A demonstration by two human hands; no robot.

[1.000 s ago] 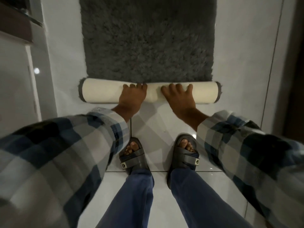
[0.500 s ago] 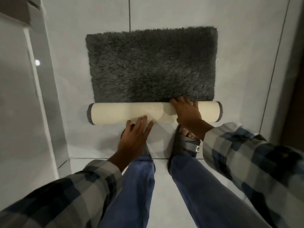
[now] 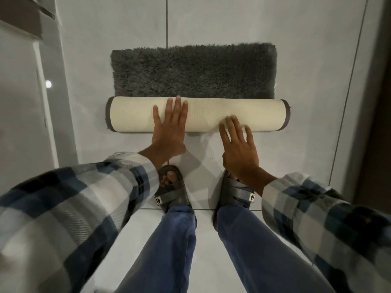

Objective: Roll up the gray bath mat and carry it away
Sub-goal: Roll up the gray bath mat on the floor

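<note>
Here, left hand [image 3: 169, 132] flat on bath mat [image 3: 196, 116].

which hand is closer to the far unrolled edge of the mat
Left. The left hand lies flat on the roll, fingers reaching its far side; the right hand sits at the roll's near edge.

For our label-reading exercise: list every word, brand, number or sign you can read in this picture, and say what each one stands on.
No readable words or numbers anywhere.
Left sandal: a small light logo patch on the strap, too small to read.
Right sandal: a matching patch on the strap, also unreadable.
Gray bath mat, its rolled cream backing, the plaid sleeves and the floor tiles: no text.
</note>
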